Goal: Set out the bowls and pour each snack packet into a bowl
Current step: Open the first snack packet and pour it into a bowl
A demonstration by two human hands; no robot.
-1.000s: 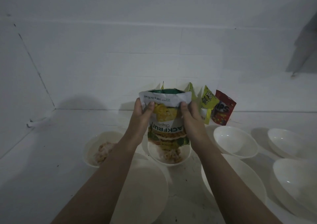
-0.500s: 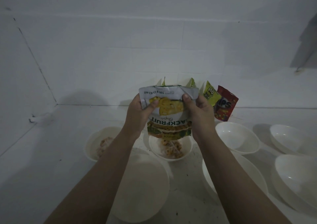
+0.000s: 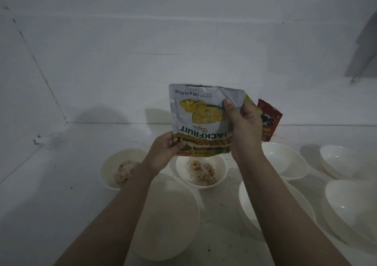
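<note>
Glossy crinkled jackfruit packet (image 3: pixel 201 121) pinched inverted above round bowl (image 3: pixel 202 173).

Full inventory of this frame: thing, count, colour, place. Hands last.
jackfruit packet: 1, white, green and yellow, held upside down over the middle bowl
filled bowls: 2, white, holding snacks; one below the packet, one at left
empty bowls: 5, white; one near centre, the rest at right
red packet: 1, against the wall behind the right hand
yellow-green packet: 1, mostly hidden behind the jackfruit packet
counter: 1, white
wall: white tiles
left hand: pinches the packet's lower left corner
right hand: grips the packet's right edge
</note>
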